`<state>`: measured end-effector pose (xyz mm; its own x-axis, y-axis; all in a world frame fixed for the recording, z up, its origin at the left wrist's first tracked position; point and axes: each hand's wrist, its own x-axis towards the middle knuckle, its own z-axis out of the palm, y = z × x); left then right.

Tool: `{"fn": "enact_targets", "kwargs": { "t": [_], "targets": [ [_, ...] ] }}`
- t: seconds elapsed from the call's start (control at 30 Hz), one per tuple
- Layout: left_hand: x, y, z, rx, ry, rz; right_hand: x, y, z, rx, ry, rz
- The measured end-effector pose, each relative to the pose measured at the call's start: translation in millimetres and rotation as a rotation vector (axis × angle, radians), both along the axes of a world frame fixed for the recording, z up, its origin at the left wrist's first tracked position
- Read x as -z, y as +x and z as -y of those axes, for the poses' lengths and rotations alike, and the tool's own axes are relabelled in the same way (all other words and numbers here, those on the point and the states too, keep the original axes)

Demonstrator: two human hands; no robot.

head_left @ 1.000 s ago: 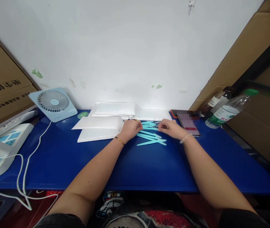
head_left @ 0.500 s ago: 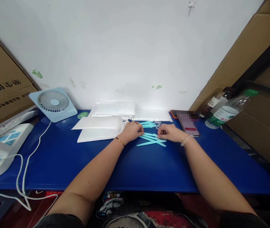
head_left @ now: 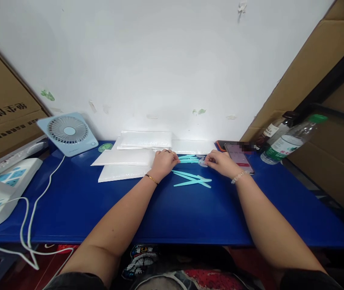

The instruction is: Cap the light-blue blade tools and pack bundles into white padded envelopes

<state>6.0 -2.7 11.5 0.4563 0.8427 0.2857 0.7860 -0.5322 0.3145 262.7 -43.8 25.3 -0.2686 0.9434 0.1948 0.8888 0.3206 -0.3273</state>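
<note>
On the table, my left hand [head_left: 163, 163] has its thumb and fingers pinched at the left end of the rear pile of thin turquoise sticks [head_left: 189, 159]. Opposite it, my right hand [head_left: 220, 162] has closed fingertips at the edge of some small clear plastic pieces [head_left: 202, 162], seemingly pinching one. Closer to me, several turquoise tapered sticks [head_left: 192, 180] lie crossed over one another, apart from both hands. Fingers partly hide what each hand grips.
White padded envelopes [head_left: 126, 157] are stacked left of my left hand. A phone [head_left: 239, 158] and two bottles [head_left: 285, 145] are on the right. A blue fan [head_left: 69, 131], white cable [head_left: 43, 189] and power strip [head_left: 16, 181] occupy the left. The wall [head_left: 172, 72] borders the blue table [head_left: 196, 217].
Both hands have moved back from the front sticks to the rear pile, the right one also a little to the right. The front sticks are now uncovered.
</note>
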Motion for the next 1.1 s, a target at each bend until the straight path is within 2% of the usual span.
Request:
{"fn": "enact_targets", "kwargs": {
  "t": [0.1, 0.23, 0.3, 0.4, 0.5, 0.67, 0.83, 1.0, 1.1],
  "targets": [
    [-1.0, -1.2, 0.9, 0.030, 0.021, 0.028, -0.8, 6.1, 1.0, 0.022, -0.007, -0.055],
    [-0.4, 2.4, 7.0, 0.257, -0.066, -0.062, -6.2, 5.5, 5.5, -0.027, -0.108, -0.079],
    [2.1, 4.6, 8.6, 0.308, -0.126, -0.106, -8.7, 2.3, 8.0, -0.056, -0.159, -0.073],
    [6.4, 6.3, 7.6, 0.289, -0.169, -0.126, -10.2, -3.2, 10.5, -0.107, -0.235, -0.067],
    [7.8, 6.0, 5.1, 0.257, -0.145, -0.108, -8.4, -6.9, 10.5, -0.173, -0.280, -0.056],
    [2.1, 5.0, 3.7, 0.153, -0.087, -0.014, -4.5, -7.8, 7.2, -0.224, -0.170, -0.073],
    [0.3, 5.8, 2.0, 0.069, -0.051, 0.049, -1.8, -4.0, 2.9, -0.156, -0.064, -0.125],
    [4.8, 3.8, -2.7, -0.007, -0.037, 0.058, 4.4, 2.3, -3.1, -0.016, 0.017, -0.058],
    [3.1, 2.4, -0.5, 0.008, -0.016, 0.079, 1.1, 4.9, -1.9, 0.029, 0.025, -0.063]
  ]
}}
